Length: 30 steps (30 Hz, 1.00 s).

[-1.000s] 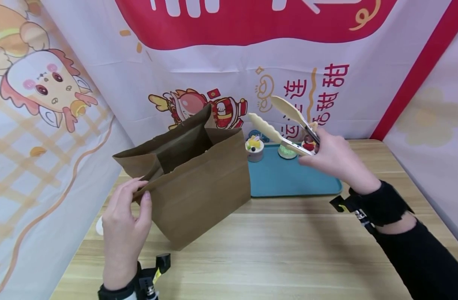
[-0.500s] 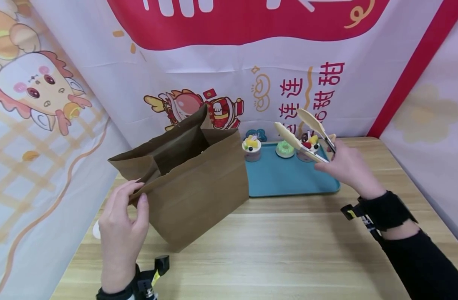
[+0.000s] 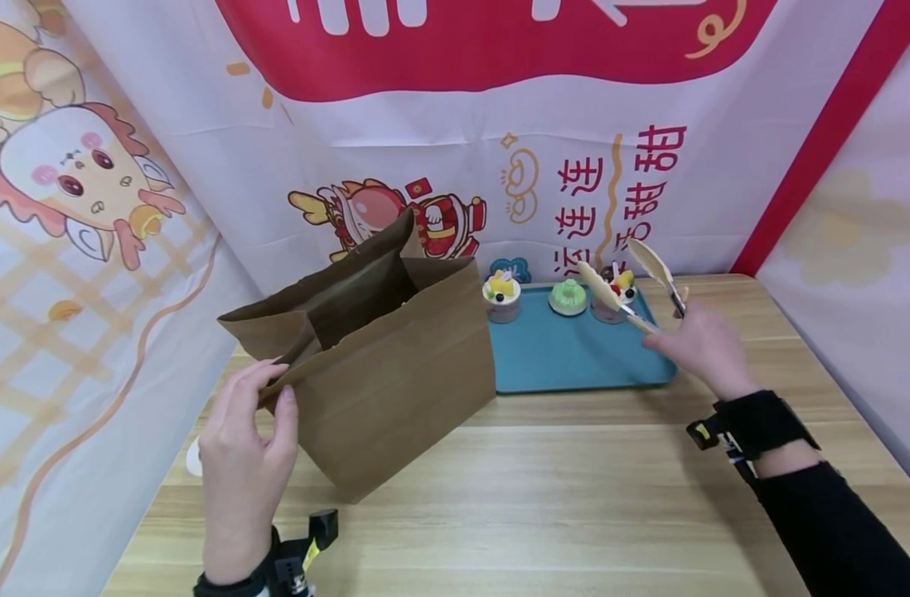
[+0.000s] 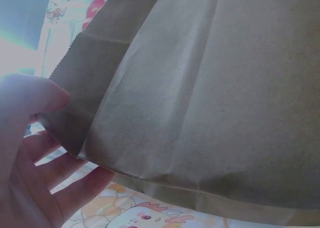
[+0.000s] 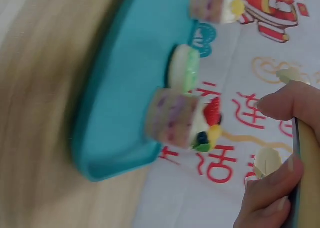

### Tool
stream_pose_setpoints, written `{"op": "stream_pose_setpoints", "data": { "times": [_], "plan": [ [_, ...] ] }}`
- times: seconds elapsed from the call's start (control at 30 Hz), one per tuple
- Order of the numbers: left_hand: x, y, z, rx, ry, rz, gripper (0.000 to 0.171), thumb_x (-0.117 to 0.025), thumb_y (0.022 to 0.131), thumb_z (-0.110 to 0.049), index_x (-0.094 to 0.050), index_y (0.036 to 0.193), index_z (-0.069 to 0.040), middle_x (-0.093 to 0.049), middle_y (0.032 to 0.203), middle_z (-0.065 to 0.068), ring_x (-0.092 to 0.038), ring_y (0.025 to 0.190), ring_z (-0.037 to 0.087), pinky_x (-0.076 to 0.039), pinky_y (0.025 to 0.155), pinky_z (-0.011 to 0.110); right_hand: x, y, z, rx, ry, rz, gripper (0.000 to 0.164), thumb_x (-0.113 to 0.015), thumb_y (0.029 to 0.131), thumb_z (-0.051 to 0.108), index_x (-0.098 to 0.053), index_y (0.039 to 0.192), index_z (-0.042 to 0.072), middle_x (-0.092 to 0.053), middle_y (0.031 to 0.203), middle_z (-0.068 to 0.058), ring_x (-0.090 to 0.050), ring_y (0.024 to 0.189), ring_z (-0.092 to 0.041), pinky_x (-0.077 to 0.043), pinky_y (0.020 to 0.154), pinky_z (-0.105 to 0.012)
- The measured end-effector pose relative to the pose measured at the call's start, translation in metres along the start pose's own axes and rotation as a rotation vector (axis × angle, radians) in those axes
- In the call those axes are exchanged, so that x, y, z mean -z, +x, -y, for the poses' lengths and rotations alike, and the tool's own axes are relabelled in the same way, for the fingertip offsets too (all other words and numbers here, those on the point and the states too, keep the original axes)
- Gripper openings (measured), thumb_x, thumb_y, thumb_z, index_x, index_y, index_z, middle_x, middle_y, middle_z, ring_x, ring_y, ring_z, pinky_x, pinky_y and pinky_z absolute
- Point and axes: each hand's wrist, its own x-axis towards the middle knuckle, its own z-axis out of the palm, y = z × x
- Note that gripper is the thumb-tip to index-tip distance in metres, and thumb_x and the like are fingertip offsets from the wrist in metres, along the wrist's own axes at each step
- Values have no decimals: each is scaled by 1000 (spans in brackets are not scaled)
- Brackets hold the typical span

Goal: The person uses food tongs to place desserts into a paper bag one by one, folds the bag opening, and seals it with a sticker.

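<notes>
At the near left corner of a brown paper bag [image 3: 395,390], my left hand [image 3: 239,464] pinches the rim; in the left wrist view its thumb and fingers lie on either side of the paper [image 4: 150,87]. The bag stands with its mouth open. My right hand [image 3: 704,348] grips cream-tipped tongs [image 3: 601,287], their arms spread and nothing held between them. In the head view, the tongs overlap a fruit-topped layered cake cup [image 3: 607,313] at the right of a blue tray [image 3: 567,361]. The right wrist view shows that cake cup [image 5: 175,120] plainly, with strawberry and blueberry on top.
A green-topped round pastry [image 3: 568,297] sits on the tray beside the cake cup. Another fruit-topped cake cup [image 3: 502,300] stands at the tray's left, next to the bag. A printed cloth [image 3: 440,124] hangs behind the wooden table [image 3: 500,497]. Something white [image 3: 194,458] shows beside the left hand.
My right hand has carried the tongs rightward and down, over toward the right cake cup. The left hand keeps its hold on the bag, which stays in place.
</notes>
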Motion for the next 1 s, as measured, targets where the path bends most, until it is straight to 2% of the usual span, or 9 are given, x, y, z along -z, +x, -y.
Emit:
{"op": "stream_pose_setpoints", "data": {
  "times": [0.13, 0.3, 0.63, 0.8, 1.0],
  "plan": [
    [0, -1, 0, 1, 4, 2, 24, -60, 86, 4, -66, 109, 6, -67, 112, 22, -62, 100, 35, -37, 94, 2, -11, 5, -9, -33, -38, -21, 74, -75, 76, 51, -47, 111, -8, -58, 90, -24, -54, 72, -33, -39, 49, -33],
    [0, -1, 1, -1, 6, 5, 24, -60, 86, 4, -65, 109, 7, -67, 113, 22, -62, 101, 35, -37, 94, 2, -22, 9, -17, -61, -73, -15, 70, -75, 75, 51, -47, 102, -8, -55, 81, -21, -52, 66, -30, -37, 45, -33],
    [-1, 0, 2, -6, -1, -10, 26, -63, 83, 8, -65, 109, 7, -67, 113, 22, -61, 103, 36, -35, 97, 3, -33, 16, -23, -122, -26, 98, 58, -71, 79, 51, -51, 94, -2, -49, 73, -11, -49, 61, -23, -37, 46, -30],
    [0, 1, 0, -14, 12, 5, 24, -61, 85, 5, -65, 108, 6, -67, 113, 21, -61, 103, 35, -35, 97, 3, -41, 19, -30, -99, -31, 106, 59, -71, 79, 51, -51, 93, -2, -49, 72, -10, -49, 60, -22, -36, 47, -29],
    [1, -1, 0, -31, 13, -2, 24, -60, 86, 2, -66, 108, 7, -68, 112, 21, -62, 101, 35, -36, 97, 2, -44, 18, -31, -75, -36, 153, 52, -68, 81, 51, -53, 83, 1, -47, 67, -7, -48, 60, -21, -35, 48, -29]
  ]
}}
